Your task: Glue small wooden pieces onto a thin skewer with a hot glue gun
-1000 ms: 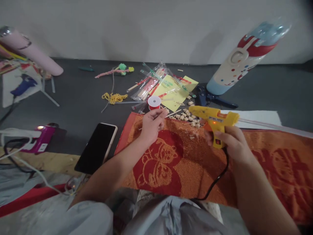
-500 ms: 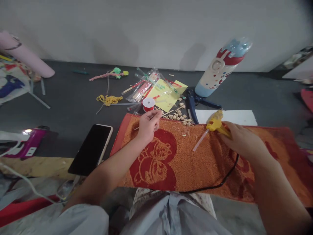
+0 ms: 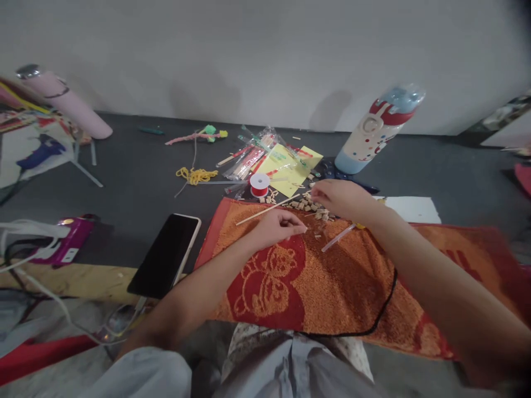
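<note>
My left hand (image 3: 277, 228) hovers over the orange towel (image 3: 327, 287), thumb and fingertips pinched together; anything between them is too small to make out. Just behind it a thin wooden stick (image 3: 265, 210) lies slanted across the towel's back edge. My right hand (image 3: 338, 196) reaches in to the pile of small wooden pieces (image 3: 305, 203), its fingers curled down at the pile's edge, and I cannot make out what they hold. Under the right forearm lies the yellow glue gun (image 3: 360, 225), mostly hidden, with its clear glue stick (image 3: 338, 237) sticking out on the towel.
Behind the pile are a red thread spool (image 3: 259, 185), yellow paper (image 3: 286, 166) and bagged sticks (image 3: 257, 155). A bottle (image 3: 373, 130) stands at the back right beside dark blue pliers (image 3: 327, 167). A phone (image 3: 166, 257) lies left of the towel. A black cord (image 3: 388, 304) crosses the towel.
My right hand has let go of the glue gun and moved left to the wooden pieces. My left hand has moved right and nearer, and the wooden stick now lies on the towel.
</note>
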{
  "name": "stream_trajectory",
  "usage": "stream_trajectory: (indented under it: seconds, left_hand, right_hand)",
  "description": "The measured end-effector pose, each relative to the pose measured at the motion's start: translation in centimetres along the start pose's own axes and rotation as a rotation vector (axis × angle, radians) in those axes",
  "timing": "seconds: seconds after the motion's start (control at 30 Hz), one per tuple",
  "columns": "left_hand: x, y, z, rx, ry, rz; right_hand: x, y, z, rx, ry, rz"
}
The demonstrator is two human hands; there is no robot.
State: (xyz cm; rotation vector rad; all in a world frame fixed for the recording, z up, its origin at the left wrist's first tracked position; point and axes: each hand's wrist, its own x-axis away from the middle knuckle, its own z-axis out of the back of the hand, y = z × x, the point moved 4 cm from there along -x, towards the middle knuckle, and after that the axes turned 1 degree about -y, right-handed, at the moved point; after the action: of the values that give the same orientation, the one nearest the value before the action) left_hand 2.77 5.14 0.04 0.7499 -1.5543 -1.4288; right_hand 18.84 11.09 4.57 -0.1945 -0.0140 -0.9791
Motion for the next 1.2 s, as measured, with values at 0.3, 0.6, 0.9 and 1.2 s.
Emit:
stream_trajectory:
  seconds: [0.3, 0.6, 0.9, 1.2]
  left_hand:
    - [-0.1, -0.3, -0.3, -0.033, -0.050, -0.028]
    - [-0.1, -0.2, -0.3, -0.074, -0.038, -0.026]
    - [-0.1, -0.2, -0.3, -0.091, -0.062, 0.006]
    - [-0.2, -0.2, -0.4, -0.068, -0.076, 0.029]
  right_hand:
    - [-5.7, -3.8, -1.3, 0.077, -0.065, 0.116]
    - [-7.2, -5.1, -1.8, 0.169, -0.106, 0.163]
    - [-7.4, -5.4, -1.9, 0.173, -0.093, 0.192]
    - [-7.4, -5.1, -2.4, 0.128, -0.093, 0.242]
